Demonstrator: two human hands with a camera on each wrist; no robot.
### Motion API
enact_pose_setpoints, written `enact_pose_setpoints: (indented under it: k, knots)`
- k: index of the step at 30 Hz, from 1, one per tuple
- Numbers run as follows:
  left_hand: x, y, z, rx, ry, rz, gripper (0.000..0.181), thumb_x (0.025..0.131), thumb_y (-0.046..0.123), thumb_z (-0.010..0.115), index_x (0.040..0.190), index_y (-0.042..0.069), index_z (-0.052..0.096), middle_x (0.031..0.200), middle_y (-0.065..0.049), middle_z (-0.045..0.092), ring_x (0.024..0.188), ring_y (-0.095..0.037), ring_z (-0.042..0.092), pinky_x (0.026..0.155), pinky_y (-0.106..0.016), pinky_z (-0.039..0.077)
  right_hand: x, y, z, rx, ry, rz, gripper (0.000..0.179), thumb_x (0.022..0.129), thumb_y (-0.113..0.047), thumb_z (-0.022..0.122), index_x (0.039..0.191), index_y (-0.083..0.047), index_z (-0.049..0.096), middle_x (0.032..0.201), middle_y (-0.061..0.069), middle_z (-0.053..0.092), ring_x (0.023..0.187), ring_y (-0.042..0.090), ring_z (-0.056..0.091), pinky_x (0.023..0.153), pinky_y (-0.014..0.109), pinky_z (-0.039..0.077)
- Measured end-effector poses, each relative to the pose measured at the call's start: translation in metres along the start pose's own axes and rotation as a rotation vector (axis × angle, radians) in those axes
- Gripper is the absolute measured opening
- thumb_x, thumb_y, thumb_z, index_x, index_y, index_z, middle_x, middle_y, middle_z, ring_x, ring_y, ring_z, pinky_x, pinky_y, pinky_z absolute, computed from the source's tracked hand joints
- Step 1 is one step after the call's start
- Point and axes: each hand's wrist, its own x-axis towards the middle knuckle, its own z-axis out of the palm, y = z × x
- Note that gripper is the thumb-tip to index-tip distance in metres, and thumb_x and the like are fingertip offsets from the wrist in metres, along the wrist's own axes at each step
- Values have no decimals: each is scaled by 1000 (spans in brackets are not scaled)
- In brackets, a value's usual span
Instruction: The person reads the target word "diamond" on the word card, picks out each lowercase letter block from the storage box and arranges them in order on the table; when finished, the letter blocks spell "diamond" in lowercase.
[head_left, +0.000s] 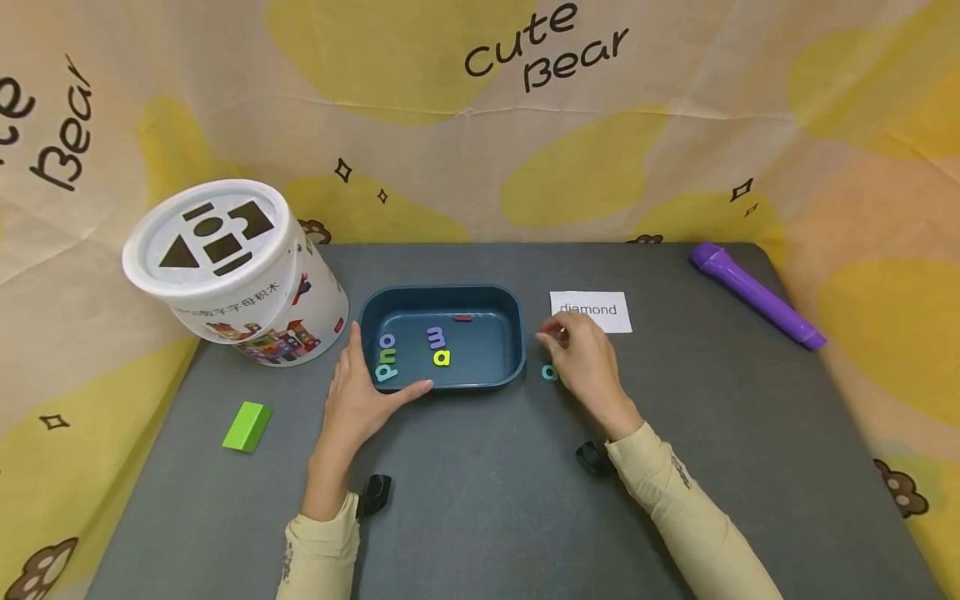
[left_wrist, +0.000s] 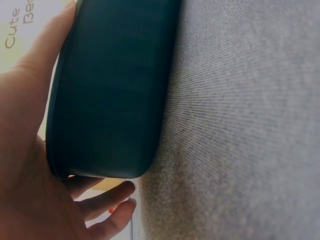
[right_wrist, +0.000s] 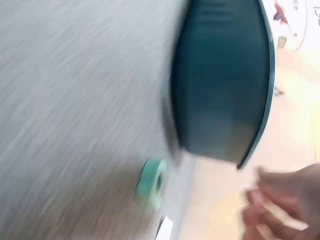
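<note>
A dark teal tray stands on the grey table. My left hand rests against its near-left corner, thumb along the near rim and long fingers beside the left end. Inside lie a purple "o", a green "n", a light blue "d", a purple "m", a yellow "a" and a small red piece. My right hand, fingers loosely bent, hovers right of the tray; no piece shows between its fingertips. A teal letter, partly hidden, lies below it.
A white card reading "diamond" lies behind my right hand. At the far right is a purple microphone-shaped stick. A white bucket with a shape-cut lid stands left, and a green block lies in front of it.
</note>
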Motion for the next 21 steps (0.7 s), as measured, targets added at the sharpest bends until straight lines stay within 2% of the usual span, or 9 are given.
enact_pose_setpoints:
  k: [2,3,5,7,11,14,17,21]
  knots:
    - [0,0,0,-1,-1,0,147,74,73,85,170,25,-15,178,-21,9,162,-46,17,124,-76,19,5,-10,7,23,43,-100,14,94,-11,82,106,-5,78,100,10,72,94,27,65,80,43,56]
    - [0,0,0,0,-1,1,147,74,73,85,170,25,-15,178,-21,9,162,-47,18,124,-76,19,7,-16,11,27,39,-154,17,94,-10,81,110,-5,77,105,10,73,98,27,65,84,43,56]
    - [0,0,1,1,1,2,147,74,72,85,170,25,-15,178,-22,10,162,-47,18,124,-76,20,12,-26,22,11,-25,-244,28,95,-12,81,122,-6,75,115,9,73,107,26,65,92,42,57]
    - [1,0,1,1,5,6,146,75,71,86,171,24,-14,177,-22,11,161,-48,19,123,-75,21,16,-37,34,-40,-137,-293,42,97,-19,80,136,-9,69,130,8,71,119,26,65,99,44,56]
    - [1,0,0,0,10,17,146,75,69,86,171,21,-13,176,-25,12,160,-50,21,122,-77,23,26,-57,55,-217,-378,-247,68,100,-42,75,159,-20,50,163,8,51,142,32,57,114,52,49]
    - [1,0,-1,-1,12,13,146,75,70,86,171,22,-13,176,-25,13,159,-50,22,121,-77,24,34,-67,64,-321,-487,-177,75,101,-49,71,165,-25,41,173,6,36,149,36,49,118,55,45]
    - [1,0,-1,-2,9,5,146,75,71,86,171,23,-14,176,-24,12,160,-49,21,121,-77,24,42,-70,71,-348,-522,-149,73,103,-45,69,166,-24,40,171,8,38,151,37,46,118,52,46]
    - [0,1,-1,-2,-6,-5,147,75,73,85,170,25,-15,177,-23,11,160,-48,21,121,-77,24,48,-66,79,-327,-473,-159,57,104,-29,70,157,-13,54,152,13,56,134,33,56,106,46,56]
